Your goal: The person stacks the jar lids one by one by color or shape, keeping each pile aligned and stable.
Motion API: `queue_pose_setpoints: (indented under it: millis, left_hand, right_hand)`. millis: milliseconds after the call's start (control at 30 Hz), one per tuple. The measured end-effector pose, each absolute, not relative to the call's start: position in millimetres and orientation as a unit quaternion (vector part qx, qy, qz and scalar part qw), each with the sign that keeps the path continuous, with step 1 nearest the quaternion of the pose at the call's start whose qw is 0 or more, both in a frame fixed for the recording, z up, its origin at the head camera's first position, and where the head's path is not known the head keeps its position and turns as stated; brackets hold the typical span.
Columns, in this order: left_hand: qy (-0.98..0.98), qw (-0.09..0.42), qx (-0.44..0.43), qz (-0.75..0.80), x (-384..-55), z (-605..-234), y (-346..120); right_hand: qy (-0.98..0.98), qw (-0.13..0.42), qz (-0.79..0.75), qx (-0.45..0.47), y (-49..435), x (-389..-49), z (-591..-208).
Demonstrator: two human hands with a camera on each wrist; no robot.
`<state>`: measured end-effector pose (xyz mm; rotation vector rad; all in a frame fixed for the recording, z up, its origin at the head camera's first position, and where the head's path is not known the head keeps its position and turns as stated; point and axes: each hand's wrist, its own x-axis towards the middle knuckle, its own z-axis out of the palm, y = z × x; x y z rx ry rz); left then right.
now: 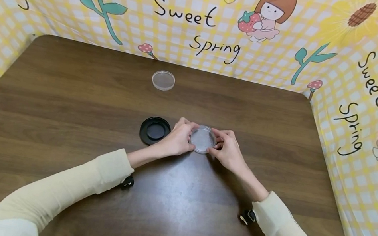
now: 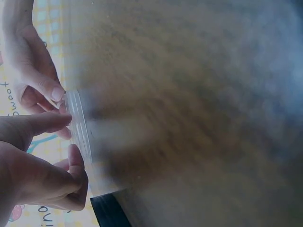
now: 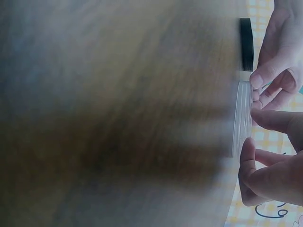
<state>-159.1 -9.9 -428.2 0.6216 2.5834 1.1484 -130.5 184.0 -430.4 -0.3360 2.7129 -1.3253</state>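
A clear, shallow petri dish [image 1: 203, 139] lies on the table between the two hands. My left hand [image 1: 180, 138] holds its left side, thumb at the near edge and fingers at the far edge. On the opposite side my right hand [image 1: 227, 149] grips the rim the same way. Stacked ridges show along the side of the dish [image 2: 78, 125] in the left wrist view. In the right wrist view, the right hand's fingertips [image 3: 249, 142] are right at its edge. A black round dish with a raised inner ring [image 1: 155, 131] sits just left of the left hand.
Farther back on the brown wooden table [image 1: 65, 117] lies another clear round dish [image 1: 163, 80]. A yellow checked cloth [image 1: 187, 25] with drawings rises behind the table and along both sides.
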Motion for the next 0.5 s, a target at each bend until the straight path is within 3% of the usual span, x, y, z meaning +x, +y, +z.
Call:
queue_pose_setpoints:
  millis: [500]
  left_hand:
    - [0.887,0.122,0.214,0.390,-158.7,-428.5,-9.7]
  right_hand:
    - [0.903,0.058,-0.411,-0.115,182.6,-133.5,-426.9]
